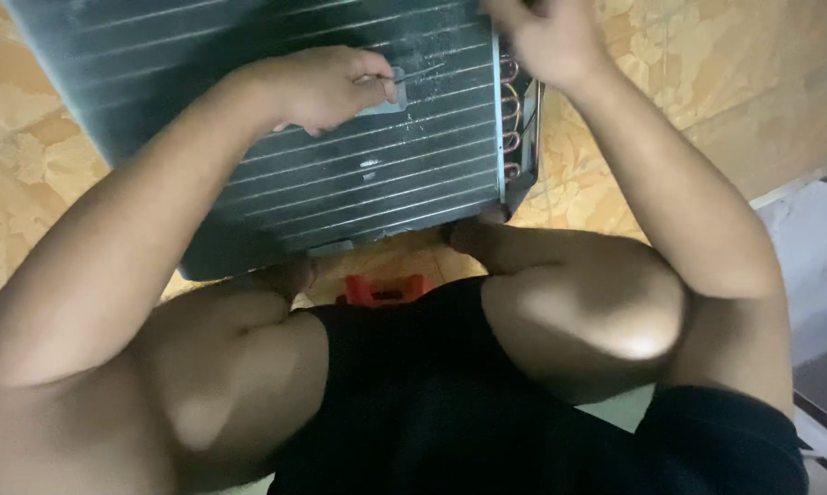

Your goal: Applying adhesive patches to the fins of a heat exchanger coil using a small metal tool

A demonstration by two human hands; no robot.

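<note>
Pinching a small pale pad (383, 94) against the finned coil (358, 165), left hand (326, 87) grip narrow; right hand (546, 37) grip unclear.

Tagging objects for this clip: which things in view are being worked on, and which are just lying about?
In use:
- finned coil unit, lying on the floor
- small pale comb-like tool, pinched in the left hand against the fins
- copper tube bends at the unit's end, by the right hand (blurred, grip unclear)

Lying about:
- orange object, half hidden between the knees
- patterned floor
</note>
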